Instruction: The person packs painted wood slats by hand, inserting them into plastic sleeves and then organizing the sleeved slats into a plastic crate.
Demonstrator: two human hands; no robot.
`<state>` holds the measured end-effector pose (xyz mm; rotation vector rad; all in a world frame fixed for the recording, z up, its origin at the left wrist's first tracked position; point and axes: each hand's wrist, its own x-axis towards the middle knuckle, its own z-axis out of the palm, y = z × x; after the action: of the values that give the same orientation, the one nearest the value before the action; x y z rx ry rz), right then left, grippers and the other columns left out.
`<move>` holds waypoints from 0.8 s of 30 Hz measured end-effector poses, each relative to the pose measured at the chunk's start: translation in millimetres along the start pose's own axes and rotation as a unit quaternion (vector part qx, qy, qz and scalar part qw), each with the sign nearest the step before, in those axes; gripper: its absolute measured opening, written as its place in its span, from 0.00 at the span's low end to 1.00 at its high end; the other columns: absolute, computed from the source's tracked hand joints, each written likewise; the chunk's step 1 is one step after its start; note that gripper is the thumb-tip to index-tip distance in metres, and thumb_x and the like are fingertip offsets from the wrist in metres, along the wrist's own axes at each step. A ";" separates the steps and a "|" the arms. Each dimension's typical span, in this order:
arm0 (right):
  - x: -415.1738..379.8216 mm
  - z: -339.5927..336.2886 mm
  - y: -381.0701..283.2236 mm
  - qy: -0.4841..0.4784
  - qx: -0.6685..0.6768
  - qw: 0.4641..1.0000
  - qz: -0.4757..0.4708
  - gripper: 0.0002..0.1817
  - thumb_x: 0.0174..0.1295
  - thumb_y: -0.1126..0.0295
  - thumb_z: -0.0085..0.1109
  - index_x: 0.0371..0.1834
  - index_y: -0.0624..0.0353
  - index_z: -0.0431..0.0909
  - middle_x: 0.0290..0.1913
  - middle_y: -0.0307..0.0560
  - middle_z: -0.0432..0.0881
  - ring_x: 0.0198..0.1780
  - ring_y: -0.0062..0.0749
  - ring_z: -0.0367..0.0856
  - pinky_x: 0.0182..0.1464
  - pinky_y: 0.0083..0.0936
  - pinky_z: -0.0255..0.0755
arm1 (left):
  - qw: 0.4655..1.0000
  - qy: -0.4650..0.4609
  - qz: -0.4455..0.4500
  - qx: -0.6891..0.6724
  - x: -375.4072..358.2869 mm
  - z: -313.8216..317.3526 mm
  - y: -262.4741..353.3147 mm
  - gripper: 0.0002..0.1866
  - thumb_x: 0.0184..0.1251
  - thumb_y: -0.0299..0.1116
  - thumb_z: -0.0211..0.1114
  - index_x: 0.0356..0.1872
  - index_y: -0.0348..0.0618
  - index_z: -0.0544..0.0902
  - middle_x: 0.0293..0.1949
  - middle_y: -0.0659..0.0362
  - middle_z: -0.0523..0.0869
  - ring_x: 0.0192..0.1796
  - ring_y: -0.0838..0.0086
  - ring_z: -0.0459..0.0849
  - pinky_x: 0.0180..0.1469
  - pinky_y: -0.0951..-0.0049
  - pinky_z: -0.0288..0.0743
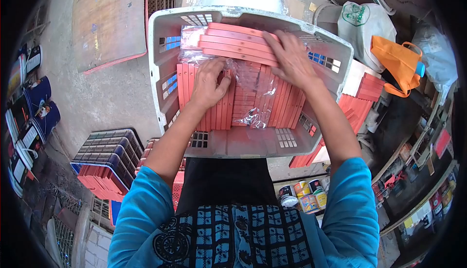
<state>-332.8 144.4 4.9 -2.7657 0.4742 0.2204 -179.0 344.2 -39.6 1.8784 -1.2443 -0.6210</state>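
Note:
A grey plastic crate [250, 144] in front of me holds rows of red slats [206, 117] with small holes, partly covered by clear plastic film [260, 117]. Across the far part of the crate lies a bundle of several red slats [236, 43], slightly tilted and side by side. My right hand [292, 59] grips this bundle at its right end, fingers over the top and thumb at the near edge. Over the left rows, just below the bundle, my left hand [210, 82] has its fingers curled down by the film; what they hold, if anything, is hidden.
Stacked dark crates [109, 149] with red pieces stand at lower left. Paint cans [309, 204] sit near my feet on the right. An orange bag [396, 64] and a white sack [367, 32] lie right of the crate. A large board [109, 20] is at upper left.

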 end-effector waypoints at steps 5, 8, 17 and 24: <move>-68.1 -28.6 16.9 -0.016 0.021 0.998 0.059 0.49 0.34 0.70 0.69 0.68 0.53 0.59 0.60 0.56 0.64 0.60 0.50 0.64 0.61 0.41 0.59 | 0.999 -0.026 -0.038 0.010 -3.6 -0.5 1.8 0.15 0.51 0.26 0.59 0.41 0.31 0.77 0.46 0.44 0.79 0.50 0.49 0.75 0.55 0.58 0.67; -104.6 -38.5 14.9 -0.047 0.049 0.993 0.094 0.50 0.32 0.71 0.69 0.68 0.53 0.59 0.59 0.55 0.64 0.61 0.49 0.63 0.61 0.41 0.58 | 0.997 -0.007 -0.072 -0.009 -4.4 2.0 3.7 0.17 0.51 0.25 0.58 0.46 0.32 0.76 0.48 0.45 0.78 0.51 0.50 0.75 0.56 0.59 0.67; -137.5 -25.3 9.6 -0.071 0.058 0.992 0.089 0.50 0.33 0.71 0.70 0.68 0.52 0.59 0.61 0.54 0.62 0.61 0.52 0.61 0.64 0.45 0.55 | 0.992 -0.005 -0.128 -0.016 3.8 -0.8 19.5 0.20 0.55 0.29 0.57 0.50 0.35 0.75 0.49 0.44 0.79 0.53 0.52 0.75 0.59 0.60 0.65; -115.2 -34.6 -3.2 -0.019 0.105 0.994 0.015 0.49 0.35 0.70 0.72 0.67 0.50 0.60 0.62 0.53 0.62 0.62 0.51 0.61 0.65 0.46 0.55 | 0.904 0.024 -0.201 -0.377 31.8 -27.0 37.9 0.24 0.59 0.33 0.52 0.57 0.29 0.71 0.56 0.47 0.76 0.60 0.65 0.74 0.65 0.67 0.62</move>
<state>-435.9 169.7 61.7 -2.5460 0.5005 0.2159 -166.4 316.2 7.6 1.4520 -0.4478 -1.0845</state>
